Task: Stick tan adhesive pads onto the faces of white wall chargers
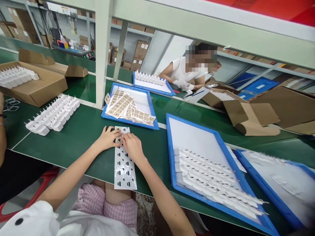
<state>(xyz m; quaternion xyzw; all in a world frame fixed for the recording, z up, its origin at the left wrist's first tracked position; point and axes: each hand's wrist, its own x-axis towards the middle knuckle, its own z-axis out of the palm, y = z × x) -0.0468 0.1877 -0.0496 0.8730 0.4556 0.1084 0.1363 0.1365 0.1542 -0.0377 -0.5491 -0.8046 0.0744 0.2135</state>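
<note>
A white sheet [125,170] with rows of dark cut-out shapes lies lengthwise on the green table before me, its near end at the table edge. My left hand [107,139] rests over its upper left side, fingers spread and touching the sheet. My right hand [133,146] is on its upper right side, with thumb and fingertips pinched together close to the left fingers. What the pinch holds, if anything, is too small to tell. Just beyond the hands, a blue-rimmed tray [151,113] holds a loose pile of sticker sheets [120,105] with tan squares.
On the right, a larger blue-rimmed tray [169,144] holds rows of white plug-like parts [204,173]. More white parts [55,113] stand at left near an open carton [46,90]. A co-worker [182,70] sits across the table. An upright post [100,65] rises behind the sticker tray.
</note>
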